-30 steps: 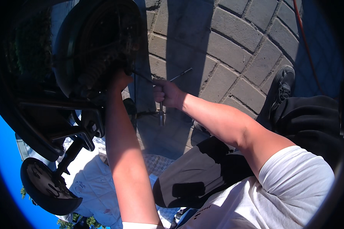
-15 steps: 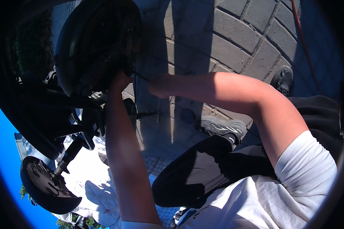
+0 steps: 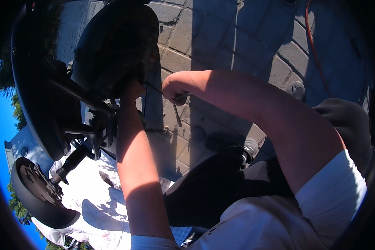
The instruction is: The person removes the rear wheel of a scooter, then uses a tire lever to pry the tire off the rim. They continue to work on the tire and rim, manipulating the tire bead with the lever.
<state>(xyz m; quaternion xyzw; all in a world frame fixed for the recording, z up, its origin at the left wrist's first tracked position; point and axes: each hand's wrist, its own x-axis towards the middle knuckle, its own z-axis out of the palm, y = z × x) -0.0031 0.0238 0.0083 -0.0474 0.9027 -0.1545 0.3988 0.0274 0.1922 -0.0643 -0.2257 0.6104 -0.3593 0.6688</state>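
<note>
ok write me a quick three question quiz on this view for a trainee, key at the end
1. What does the right hand grip?
2. True or false: the left hand is near the dark wheel.
3. The thin cord or hose at the upper right of the view is: A) blue B) white C) orange-red

Key:
1. A metal tool with slender rods
2. True
3. C

Shadow-striped block paving [image 3: 177,62], red cord [image 3: 308,25] on top.
</note>
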